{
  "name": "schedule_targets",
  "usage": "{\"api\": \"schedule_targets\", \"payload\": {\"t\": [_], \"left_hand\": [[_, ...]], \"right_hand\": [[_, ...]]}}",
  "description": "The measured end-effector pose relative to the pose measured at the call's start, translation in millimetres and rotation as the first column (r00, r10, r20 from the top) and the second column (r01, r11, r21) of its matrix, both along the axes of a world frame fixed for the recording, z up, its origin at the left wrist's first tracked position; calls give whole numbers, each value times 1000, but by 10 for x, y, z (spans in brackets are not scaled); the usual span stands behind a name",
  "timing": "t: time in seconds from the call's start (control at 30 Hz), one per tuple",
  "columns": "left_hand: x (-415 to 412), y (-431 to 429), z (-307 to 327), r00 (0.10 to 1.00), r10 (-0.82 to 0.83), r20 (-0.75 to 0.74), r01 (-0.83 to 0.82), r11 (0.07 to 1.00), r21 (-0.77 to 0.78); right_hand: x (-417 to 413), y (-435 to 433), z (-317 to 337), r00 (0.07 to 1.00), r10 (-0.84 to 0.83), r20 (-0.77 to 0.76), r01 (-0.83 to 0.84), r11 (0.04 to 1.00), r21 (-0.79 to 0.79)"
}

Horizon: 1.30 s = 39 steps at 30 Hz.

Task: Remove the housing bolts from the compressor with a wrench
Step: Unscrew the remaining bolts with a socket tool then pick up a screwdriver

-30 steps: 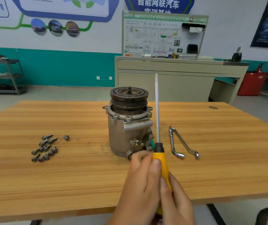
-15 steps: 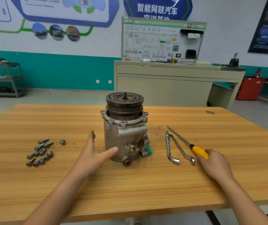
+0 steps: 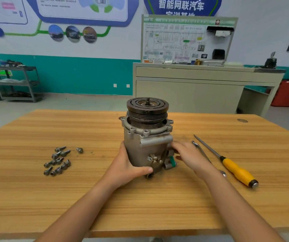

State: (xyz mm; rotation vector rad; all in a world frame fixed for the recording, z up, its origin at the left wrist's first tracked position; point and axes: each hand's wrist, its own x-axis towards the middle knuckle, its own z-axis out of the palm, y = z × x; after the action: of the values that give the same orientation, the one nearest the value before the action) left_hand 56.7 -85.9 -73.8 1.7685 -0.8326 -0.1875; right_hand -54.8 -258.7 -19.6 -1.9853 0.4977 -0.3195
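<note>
A grey metal compressor [image 3: 147, 137] with a dark pulley on top stands upright in the middle of the wooden table [image 3: 87, 198]. My left hand [image 3: 125, 169] grips its lower left side, thumb across the front. My right hand [image 3: 190, 157] touches its right side with the fingers spread. A bent metal wrench [image 3: 197, 146] lies just right of that hand, partly hidden under my wrist. Several loose bolts [image 3: 58, 160] lie in a cluster on the table to the left.
A screwdriver with a yellow handle [image 3: 236, 170] lies on the table at the right, beyond the wrench. Behind the table stand a beige cabinet with a display board [image 3: 189, 88], a metal shelf rack [image 3: 16, 82] at the left and a red bin [image 3: 288, 92] at the right.
Both hands held the screwdriver upright a second ago. My right hand laid it on the table and let go, then came to the compressor's right side. My left hand closed on the compressor's left side.
</note>
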Motion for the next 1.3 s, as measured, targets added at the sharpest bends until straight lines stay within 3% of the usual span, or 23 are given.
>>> {"api": "schedule_targets", "payload": {"t": [0.23,0.57,0.73,0.83,0.87,0.97,1.03,1.13,1.3], "left_hand": [[20,38,-33,986,108,128,-110,994,7],[93,61,44,990,-94,103,91,995,33],[108,-47,39,979,-180,96,170,980,102],[218,112,311,974,-204,95,175,951,254],[275,185,444,983,-149,109,121,967,225],[325,281,823,992,58,110,-42,989,-139],[268,150,981,985,23,172,3,989,-147],[219,-165,1082,985,-83,148,83,997,6],[269,-366,1074,979,-162,123,162,987,6]], "right_hand": [[40,100,-57,990,-65,125,36,975,221],[-242,235,-129,970,-139,202,69,945,320],[-351,126,-8,986,-127,107,102,972,210],[-430,-44,167,987,-134,92,135,991,-3],[-435,-98,238,981,-139,134,149,987,-64],[-297,-130,485,978,-7,209,45,983,-178],[-94,-120,605,973,142,182,-94,964,-248],[140,-124,660,940,276,201,-231,948,-221],[230,-193,559,904,258,340,-206,962,-181]]}}
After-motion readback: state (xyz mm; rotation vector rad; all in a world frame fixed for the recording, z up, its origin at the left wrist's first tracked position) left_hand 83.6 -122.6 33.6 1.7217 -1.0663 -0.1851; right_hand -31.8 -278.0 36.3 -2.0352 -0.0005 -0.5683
